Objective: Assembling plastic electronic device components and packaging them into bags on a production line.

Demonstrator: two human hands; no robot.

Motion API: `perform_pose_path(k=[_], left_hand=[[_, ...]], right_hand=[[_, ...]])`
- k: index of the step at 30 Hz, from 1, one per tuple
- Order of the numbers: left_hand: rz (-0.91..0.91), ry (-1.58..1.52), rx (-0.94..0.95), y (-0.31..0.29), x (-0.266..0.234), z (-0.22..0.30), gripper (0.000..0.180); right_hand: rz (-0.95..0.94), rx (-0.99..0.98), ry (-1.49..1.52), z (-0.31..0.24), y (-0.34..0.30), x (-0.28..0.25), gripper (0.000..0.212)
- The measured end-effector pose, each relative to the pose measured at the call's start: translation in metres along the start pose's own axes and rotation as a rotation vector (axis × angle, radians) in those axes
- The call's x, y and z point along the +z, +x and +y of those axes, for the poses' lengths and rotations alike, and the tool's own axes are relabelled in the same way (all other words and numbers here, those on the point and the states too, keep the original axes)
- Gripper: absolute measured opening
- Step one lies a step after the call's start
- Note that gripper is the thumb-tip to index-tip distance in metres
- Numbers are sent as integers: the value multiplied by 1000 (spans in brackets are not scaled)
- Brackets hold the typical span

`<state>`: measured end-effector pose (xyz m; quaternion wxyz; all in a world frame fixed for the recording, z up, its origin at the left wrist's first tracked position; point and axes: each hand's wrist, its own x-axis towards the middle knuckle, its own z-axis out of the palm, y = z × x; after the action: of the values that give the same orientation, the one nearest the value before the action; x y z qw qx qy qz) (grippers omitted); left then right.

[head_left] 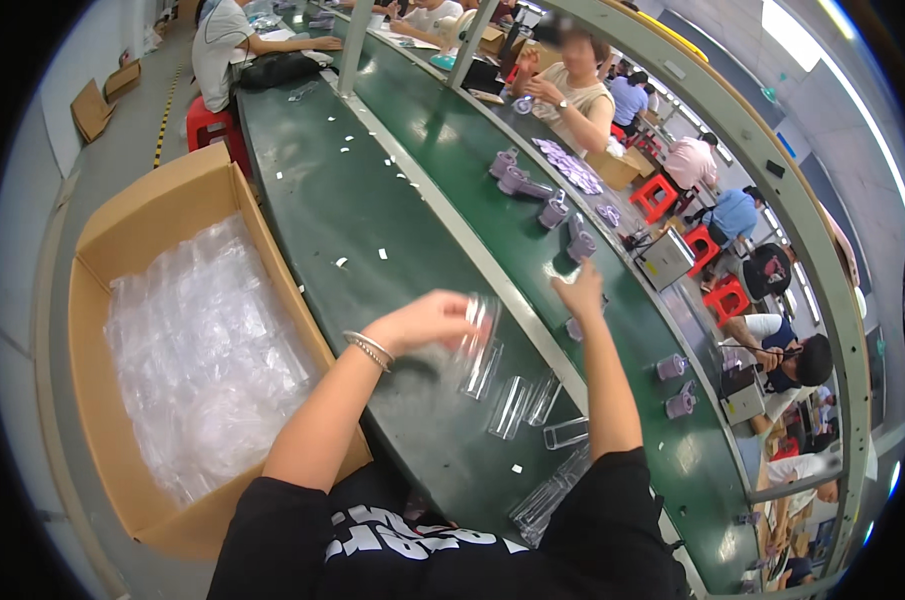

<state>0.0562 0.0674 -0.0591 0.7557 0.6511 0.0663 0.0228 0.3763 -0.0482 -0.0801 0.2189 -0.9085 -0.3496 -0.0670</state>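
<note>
My left hand (434, 322), with bangles at the wrist, is closed on a clear plastic tube (484, 318) above the green bench. My right hand (582, 292) reaches over the green conveyor belt, its thumb and fingers apart, just short of a purple plastic device (580, 242). Another purple part (573, 329) is partly hidden beside my right wrist. Between my arms several more clear tubes (511, 408) lie loose on the bench, and a bundle of them (547, 495) lies close to my body.
On my left stands an open cardboard box (87, 330) filled with bagged clear plastic pieces (207, 340). Several purple devices (672, 368) ride on the belt. A metal frame (852, 330) arches over it. Co-workers sit across the belt, one handling a purple part. White scraps dot the bench.
</note>
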Motion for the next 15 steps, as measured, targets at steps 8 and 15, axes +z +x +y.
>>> perform_pose_path(k=[8,15], left_hand=[[294,-720,436,6,5,24,33],[408,-857,368,4,2,14,26]], right_hand=[[-244,270,-273,52,-22,-33,92],[107,287,99,56,-35,-5,97]])
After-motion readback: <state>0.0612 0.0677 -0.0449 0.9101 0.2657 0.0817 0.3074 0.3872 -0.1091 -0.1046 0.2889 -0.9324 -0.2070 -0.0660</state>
